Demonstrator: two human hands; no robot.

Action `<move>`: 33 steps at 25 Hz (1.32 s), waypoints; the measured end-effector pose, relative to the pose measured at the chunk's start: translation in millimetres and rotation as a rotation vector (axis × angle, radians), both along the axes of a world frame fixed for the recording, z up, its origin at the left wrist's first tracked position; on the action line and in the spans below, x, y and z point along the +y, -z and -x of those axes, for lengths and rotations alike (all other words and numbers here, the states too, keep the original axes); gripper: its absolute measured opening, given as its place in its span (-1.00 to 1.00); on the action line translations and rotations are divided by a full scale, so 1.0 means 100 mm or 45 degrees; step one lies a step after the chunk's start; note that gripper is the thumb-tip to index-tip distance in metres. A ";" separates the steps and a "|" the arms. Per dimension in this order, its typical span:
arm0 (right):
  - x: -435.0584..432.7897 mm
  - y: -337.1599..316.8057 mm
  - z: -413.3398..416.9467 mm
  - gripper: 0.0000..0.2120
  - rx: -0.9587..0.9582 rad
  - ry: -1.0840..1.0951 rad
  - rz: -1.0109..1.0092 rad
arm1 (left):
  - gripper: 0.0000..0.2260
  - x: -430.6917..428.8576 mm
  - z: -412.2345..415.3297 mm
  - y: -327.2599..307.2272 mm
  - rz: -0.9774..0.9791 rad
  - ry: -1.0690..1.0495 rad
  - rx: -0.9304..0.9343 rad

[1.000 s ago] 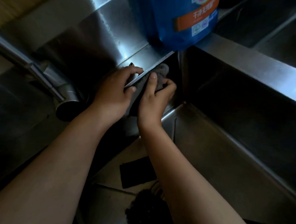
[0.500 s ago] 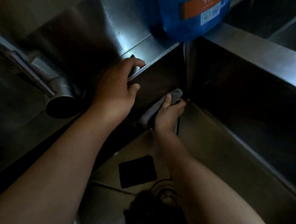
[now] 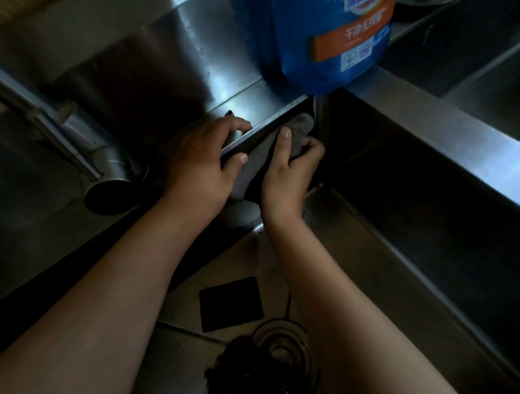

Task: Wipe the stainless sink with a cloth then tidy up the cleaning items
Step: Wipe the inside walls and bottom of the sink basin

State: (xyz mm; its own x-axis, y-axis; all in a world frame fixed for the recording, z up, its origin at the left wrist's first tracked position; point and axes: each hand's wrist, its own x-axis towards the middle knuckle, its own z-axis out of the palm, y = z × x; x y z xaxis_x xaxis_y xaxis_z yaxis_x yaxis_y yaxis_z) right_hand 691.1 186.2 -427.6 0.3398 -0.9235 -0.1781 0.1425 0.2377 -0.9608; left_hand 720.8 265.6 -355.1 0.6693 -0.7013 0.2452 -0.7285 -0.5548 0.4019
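I look down into a dim stainless sink. My right hand holds a grey cloth and presses it against the sink's back wall, high up in the far corner just under the rim. My left hand grips the sink's back rim beside it, fingers on top and thumb hooked over the edge. A big blue detergent bottle stands on the ledge right above the corner.
A faucet spout juts in from the left. On the sink floor lie a black square scouring pad, a dark scrubber ball and the round drain. A second basin lies at the top right.
My right hand went down the corner with the cloth half a second ago and is now back up under the rim. My left hand stayed on the rim.
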 end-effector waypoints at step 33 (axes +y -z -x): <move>0.16 0.04 0.82 -0.63 0.290 -0.389 -0.400 | -0.65 0.41 0.57 -0.18 0.182 -0.293 0.198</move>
State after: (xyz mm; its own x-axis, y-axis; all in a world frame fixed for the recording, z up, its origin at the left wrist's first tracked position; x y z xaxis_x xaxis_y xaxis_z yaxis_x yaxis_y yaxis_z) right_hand 608.8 202.2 -431.8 0.5064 -0.6775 -0.5335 -0.1844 0.5193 -0.8345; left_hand 663.4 306.9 -337.1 0.8439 -0.4926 0.2126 -0.5138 -0.6277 0.5849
